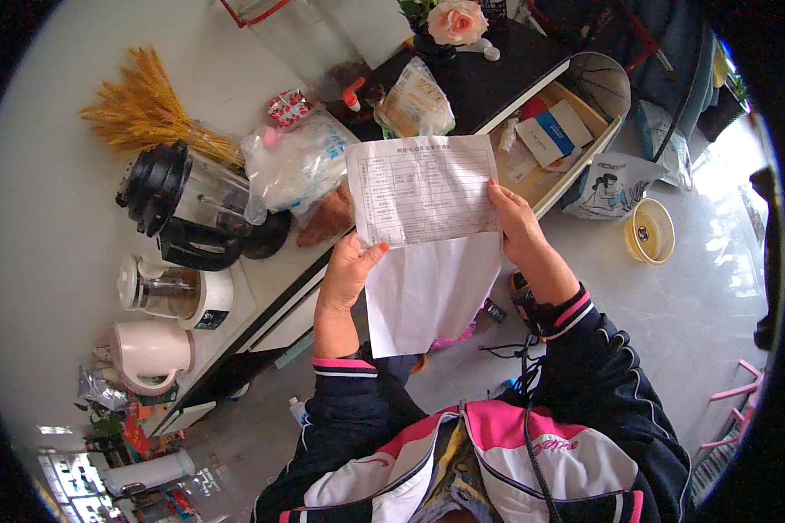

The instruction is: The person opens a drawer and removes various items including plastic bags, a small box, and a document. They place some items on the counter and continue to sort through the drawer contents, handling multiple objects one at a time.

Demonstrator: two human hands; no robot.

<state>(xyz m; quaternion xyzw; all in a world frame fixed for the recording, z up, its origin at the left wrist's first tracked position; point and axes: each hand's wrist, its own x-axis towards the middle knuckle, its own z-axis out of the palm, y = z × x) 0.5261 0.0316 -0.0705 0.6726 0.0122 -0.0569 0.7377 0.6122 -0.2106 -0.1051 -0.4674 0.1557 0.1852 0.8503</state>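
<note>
A creased white paper form (432, 196) with a printed table and writing is spread between my two hands. My left hand (347, 271) grips its lower left edge, thumb on top. On the right edge, my right hand (518, 219) pinches it with the thumb in front. The lower part of the sheet, or a second sheet, hangs down blank below the printed part; which of the two I cannot tell. Beyond the paper lies a clear plastic bag with packaging (418, 98). An open drawer (543, 140) holding a blue and white box (553, 137) is just past my right hand.
A blender (196, 202), a glass teapot (170, 287), a pink kettle (150, 353) and plastic bags (294, 157) stand or lie along the counter on the left. Dried wheat stalks (163, 111) lean behind. On the floor at right are a yellow tub (651, 232) and a printed bag (611, 189).
</note>
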